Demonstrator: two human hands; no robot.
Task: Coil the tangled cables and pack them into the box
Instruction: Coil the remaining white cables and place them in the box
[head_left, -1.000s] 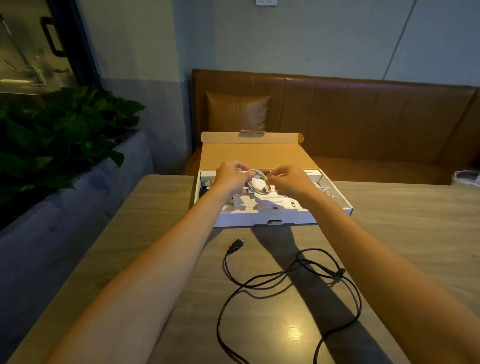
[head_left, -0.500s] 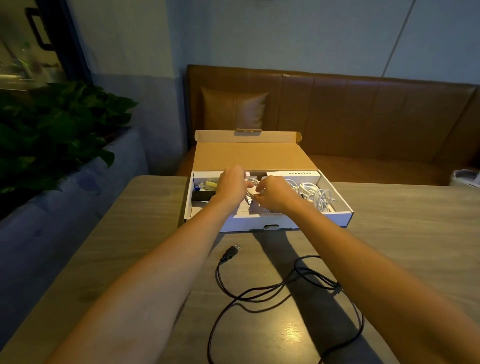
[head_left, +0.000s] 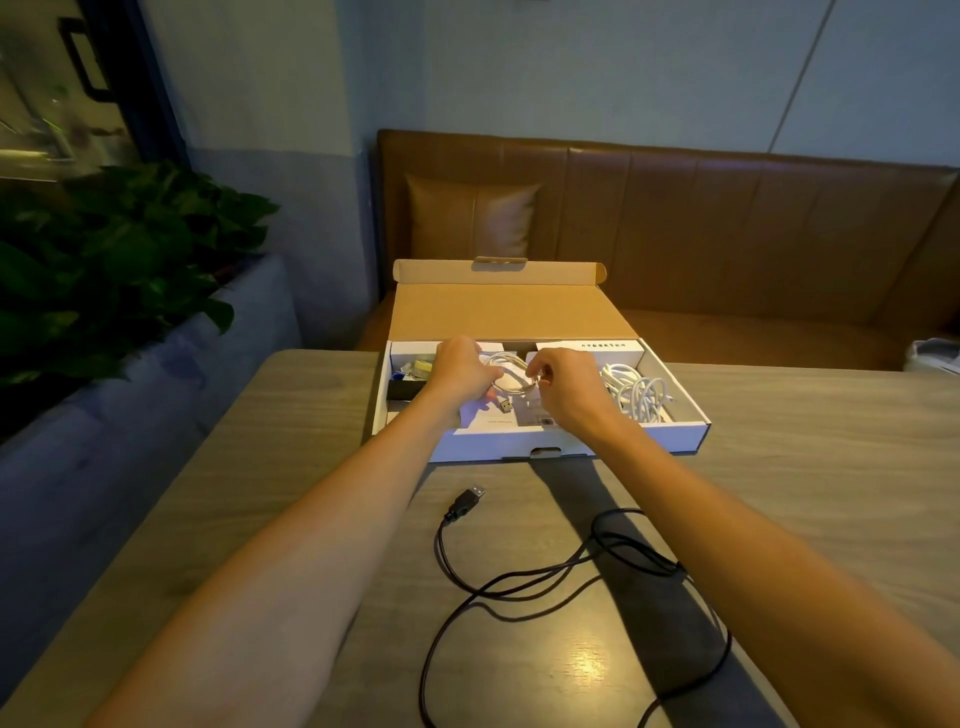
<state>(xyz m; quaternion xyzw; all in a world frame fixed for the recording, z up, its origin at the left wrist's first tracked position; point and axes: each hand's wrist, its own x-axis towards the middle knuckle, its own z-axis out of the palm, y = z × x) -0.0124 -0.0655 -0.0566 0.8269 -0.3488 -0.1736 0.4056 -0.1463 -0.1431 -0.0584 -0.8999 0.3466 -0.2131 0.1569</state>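
Observation:
An open white cardboard box (head_left: 685, 439) with its brown lid folded back stands at the table's far side. Over its middle, my left hand (head_left: 460, 371) and my right hand (head_left: 566, 387) both hold a small coil of white cable (head_left: 506, 371), whose USB plug (head_left: 504, 404) hangs toward the box floor. A second bundle of white cable (head_left: 641, 397) lies in the box's right part. A black cable (head_left: 540, 577) sprawls loose and tangled on the table in front of the box, its USB plug (head_left: 467, 500) pointing to the box.
Small items and papers lie in the box's left and middle parts. The wooden table (head_left: 831, 467) ends behind the box at a brown leather bench (head_left: 727, 218). A leafy plant (head_left: 114, 260) stands in a planter along the left edge.
Both hands have stayed over the box with the white coil, lowering it slightly into the middle. The view has shifted a little; the black cable has not moved.

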